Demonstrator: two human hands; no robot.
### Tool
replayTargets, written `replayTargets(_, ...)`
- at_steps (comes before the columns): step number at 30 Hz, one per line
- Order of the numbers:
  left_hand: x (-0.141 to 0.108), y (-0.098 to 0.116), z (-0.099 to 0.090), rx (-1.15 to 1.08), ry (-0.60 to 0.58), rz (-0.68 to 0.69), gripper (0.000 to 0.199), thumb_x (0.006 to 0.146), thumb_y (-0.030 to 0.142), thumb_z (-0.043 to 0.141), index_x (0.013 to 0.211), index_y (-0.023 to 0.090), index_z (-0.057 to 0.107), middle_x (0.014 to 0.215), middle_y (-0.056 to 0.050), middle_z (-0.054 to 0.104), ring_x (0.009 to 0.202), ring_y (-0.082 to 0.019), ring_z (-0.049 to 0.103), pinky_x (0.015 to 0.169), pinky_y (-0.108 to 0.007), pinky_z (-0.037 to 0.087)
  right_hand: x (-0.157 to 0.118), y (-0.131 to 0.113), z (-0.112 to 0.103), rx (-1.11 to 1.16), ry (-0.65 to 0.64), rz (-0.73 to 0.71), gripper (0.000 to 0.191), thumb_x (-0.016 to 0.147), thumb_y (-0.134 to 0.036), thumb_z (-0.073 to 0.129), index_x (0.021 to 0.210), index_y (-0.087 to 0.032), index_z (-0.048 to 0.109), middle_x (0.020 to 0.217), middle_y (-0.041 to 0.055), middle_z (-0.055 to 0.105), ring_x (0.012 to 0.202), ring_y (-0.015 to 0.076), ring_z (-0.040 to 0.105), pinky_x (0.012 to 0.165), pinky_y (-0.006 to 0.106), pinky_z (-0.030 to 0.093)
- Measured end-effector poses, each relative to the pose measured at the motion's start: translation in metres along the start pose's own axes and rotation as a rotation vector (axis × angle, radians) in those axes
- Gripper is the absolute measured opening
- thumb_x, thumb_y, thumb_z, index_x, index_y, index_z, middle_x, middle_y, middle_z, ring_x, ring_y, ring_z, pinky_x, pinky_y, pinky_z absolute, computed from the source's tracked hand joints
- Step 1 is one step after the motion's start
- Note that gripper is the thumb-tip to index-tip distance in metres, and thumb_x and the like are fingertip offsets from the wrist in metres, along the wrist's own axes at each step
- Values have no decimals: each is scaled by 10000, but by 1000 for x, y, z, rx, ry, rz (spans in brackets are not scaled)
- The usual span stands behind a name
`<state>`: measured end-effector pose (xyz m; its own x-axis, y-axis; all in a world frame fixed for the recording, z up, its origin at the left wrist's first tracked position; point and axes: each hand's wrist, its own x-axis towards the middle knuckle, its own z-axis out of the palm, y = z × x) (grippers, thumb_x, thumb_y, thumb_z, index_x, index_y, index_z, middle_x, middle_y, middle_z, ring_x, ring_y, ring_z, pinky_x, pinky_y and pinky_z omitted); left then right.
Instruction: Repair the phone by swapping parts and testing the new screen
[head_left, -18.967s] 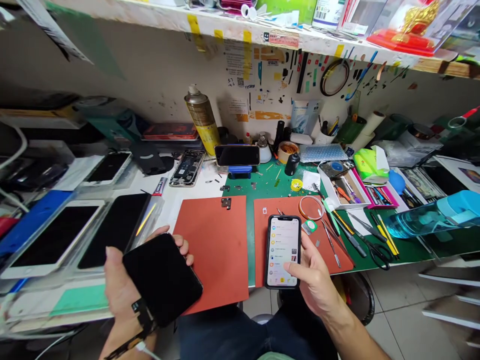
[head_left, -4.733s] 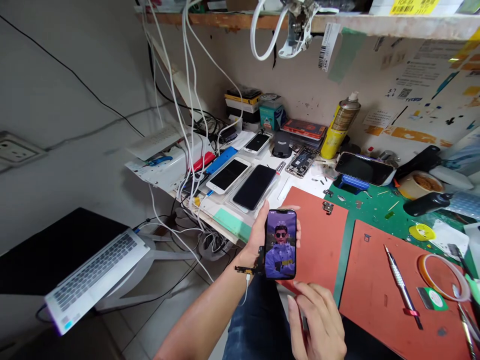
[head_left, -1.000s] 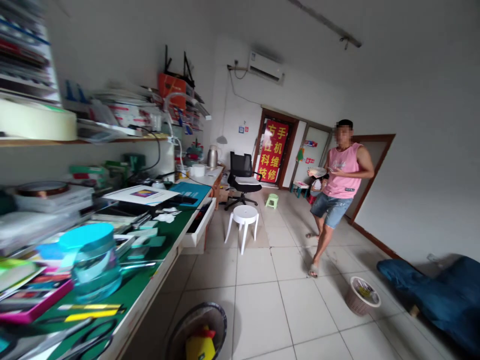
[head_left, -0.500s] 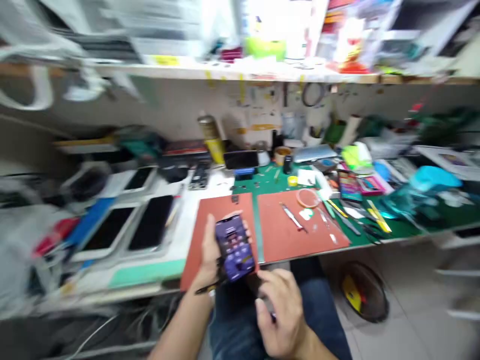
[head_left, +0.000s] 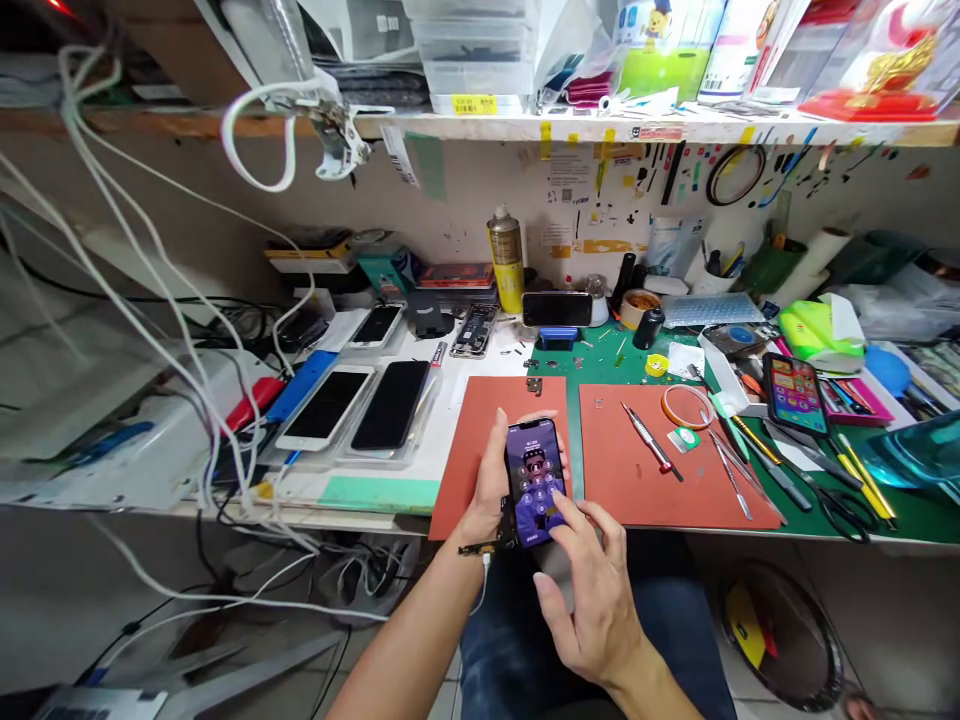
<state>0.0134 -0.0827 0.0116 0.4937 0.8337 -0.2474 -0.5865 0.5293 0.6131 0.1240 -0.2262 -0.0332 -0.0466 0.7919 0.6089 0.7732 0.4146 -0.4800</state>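
A lit smartphone [head_left: 531,495] with a keypad of round buttons on its purple screen lies in my left hand [head_left: 491,490]. My left fingers wrap round it from behind, with the thumb along its left edge. My right hand [head_left: 596,580] has its fingers apart and holds nothing I can see; its index fingertip is at the lower right of the screen. A thin dark flex strip [head_left: 480,548] sticks out at the phone's lower left, over my wrist. A white cable [head_left: 486,568] runs down from that strip. A greyish surface shows partly beneath my right hand; I cannot tell what it is.
Two brown mats [head_left: 480,430] lie on the bench, the right one carrying a pen-like tool [head_left: 649,438] and a tape roll [head_left: 687,407]. Phones [head_left: 390,405] lie at left. Scissors [head_left: 844,510] and another lit phone [head_left: 795,392] are at right. White cables [head_left: 165,260] hang at far left.
The view has swung left and steadied. My right hand has moved up from below the phone, and its index finger now reaches the screen. My left hand still holds the phone.
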Motion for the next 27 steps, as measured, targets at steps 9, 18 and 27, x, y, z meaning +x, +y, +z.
replayTargets(9,1,0,-1,6,5,1,675,923,755,625,1286,191,691,869,-69,744,684,-211,737,608,-319,608,-2,1,1,25,38,-9,328,993,-197,542,1310,-124,582,1480,174,624,1301,348,509,1038,532,472)
replayTargets(18,1,-1,-2,-4,7,9,658,935,746,615,1292,198,690,865,-63,745,691,-210,740,621,-321,610,-4,-4,2,59,65,-64,322,939,-175,571,1255,-128,618,1393,174,684,1207,331,575,998,505,520)
replayTargets(27,1,-1,0,-6,21,10,648,931,740,626,1274,195,698,845,-58,743,678,-206,734,618,-319,609,-1,-9,6,36,49,-64,370,962,-184,563,1324,-114,600,1441,170,658,1246,337,561,1021,508,500)
